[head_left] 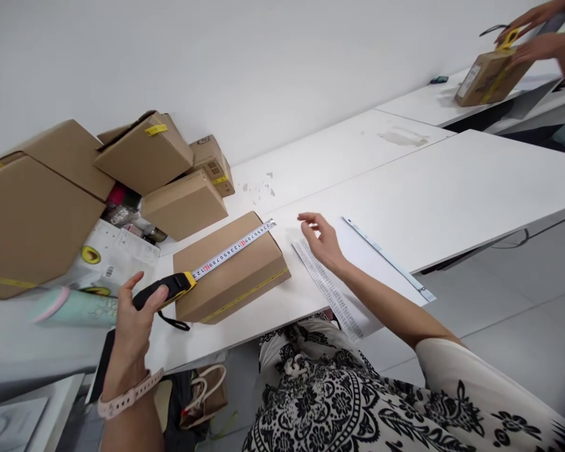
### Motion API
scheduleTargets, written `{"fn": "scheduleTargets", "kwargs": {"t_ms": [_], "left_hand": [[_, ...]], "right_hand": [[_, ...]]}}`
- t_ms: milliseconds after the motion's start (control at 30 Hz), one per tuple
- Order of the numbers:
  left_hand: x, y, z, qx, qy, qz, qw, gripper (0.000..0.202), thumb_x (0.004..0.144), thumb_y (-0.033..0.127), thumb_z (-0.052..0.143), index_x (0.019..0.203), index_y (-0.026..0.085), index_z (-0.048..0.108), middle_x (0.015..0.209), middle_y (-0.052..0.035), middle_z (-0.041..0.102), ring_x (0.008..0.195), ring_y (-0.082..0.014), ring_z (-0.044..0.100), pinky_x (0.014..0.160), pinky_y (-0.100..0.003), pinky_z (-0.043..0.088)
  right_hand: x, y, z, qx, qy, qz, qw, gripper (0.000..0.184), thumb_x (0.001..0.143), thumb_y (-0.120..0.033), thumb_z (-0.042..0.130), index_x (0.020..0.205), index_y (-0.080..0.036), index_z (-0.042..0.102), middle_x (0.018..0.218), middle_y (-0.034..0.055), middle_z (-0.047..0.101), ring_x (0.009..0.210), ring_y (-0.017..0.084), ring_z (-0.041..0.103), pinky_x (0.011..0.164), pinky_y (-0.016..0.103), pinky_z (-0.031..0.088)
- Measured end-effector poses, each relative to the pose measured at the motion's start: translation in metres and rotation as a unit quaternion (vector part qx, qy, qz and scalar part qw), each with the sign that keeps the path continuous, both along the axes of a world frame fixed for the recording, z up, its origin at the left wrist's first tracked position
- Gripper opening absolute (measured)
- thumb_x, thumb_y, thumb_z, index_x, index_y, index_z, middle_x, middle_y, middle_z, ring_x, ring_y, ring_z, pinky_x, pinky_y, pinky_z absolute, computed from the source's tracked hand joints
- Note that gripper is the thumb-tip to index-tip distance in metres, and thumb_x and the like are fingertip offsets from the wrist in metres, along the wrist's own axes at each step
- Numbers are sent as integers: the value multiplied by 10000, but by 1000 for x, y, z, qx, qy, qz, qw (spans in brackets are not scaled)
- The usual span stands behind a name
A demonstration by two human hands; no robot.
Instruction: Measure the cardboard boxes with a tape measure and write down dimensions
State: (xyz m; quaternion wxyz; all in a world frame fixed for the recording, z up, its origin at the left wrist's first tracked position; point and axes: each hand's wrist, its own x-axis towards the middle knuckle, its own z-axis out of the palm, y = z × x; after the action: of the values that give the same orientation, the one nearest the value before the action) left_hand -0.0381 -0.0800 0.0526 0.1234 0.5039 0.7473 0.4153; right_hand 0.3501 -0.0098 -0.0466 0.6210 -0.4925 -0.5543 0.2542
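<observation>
My left hand (139,314) is wrapped round a black and yellow tape measure (167,289). Its white blade (233,251) is drawn out lengthwise over the top of a closed brown cardboard box (235,276), and its metal tip lies near the box's far right end. A yellow strip of tape runs along the box's near side. To the right of the box, my right hand (321,242) hovers with nothing in it, fingers partly bent and apart. Beneath that hand and forearm lie printed sheets of paper (327,292) and a light blue-edged folder or pad (386,254).
Several cardboard boxes (144,154) are stacked at the left against the wall. A mint-green bottle (80,307) lies by a white avocado-print bag (120,251). At the far right, another person's hands (537,50) hold a box (494,78). A paper bag (207,395) stands below the table.
</observation>
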Motion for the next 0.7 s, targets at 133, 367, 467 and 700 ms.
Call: {"fn": "scheduleTargets", "kwargs": {"t_ms": [133, 367, 467, 700], "left_hand": [[-11, -1, 14, -41, -46, -6, 998, 812, 616, 641, 787, 1304, 252, 599, 917, 10, 649, 866, -242, 618, 743, -337, 514], [-33, 7, 21, -83, -107, -33, 990, 723, 661, 614, 797, 1246, 233, 613, 956, 5, 680, 873, -221, 667, 797, -326, 505], [-41, 10, 18, -89, -128, -45, 987, 778, 655, 626, 791, 1278, 203, 596, 968, -22, 694, 896, -242, 677, 805, -338, 503], [-47, 12, 29, -101, -96, -80, 987, 796, 675, 650, 742, 1299, 183, 584, 1109, -84, 695, 1035, -303, 681, 877, -393, 518]], "right_hand": [[-22, -21, -1, -23, -38, 60, 997, 370, 971, -481, 543, 1265, -268, 615, 1313, 108, 664, 1153, 251, 634, 902, 426, 554], [-48, -18, 6, 46, -263, 131, 955, 632, 981, -529, 538, 1553, -299, 400, 1633, 112, 414, 1526, 303, 356, 1209, 569, 331], [-60, -13, 7, 67, -338, 144, 927, 642, 980, -537, 539, 1553, -273, 420, 1617, 109, 440, 1533, 311, 352, 1233, 580, 276], [-69, -10, -1, 118, -392, 118, 905, 556, 1012, -542, 472, 1477, -243, 530, 1533, 103, 549, 1458, 301, 476, 1222, 575, 264]]}}
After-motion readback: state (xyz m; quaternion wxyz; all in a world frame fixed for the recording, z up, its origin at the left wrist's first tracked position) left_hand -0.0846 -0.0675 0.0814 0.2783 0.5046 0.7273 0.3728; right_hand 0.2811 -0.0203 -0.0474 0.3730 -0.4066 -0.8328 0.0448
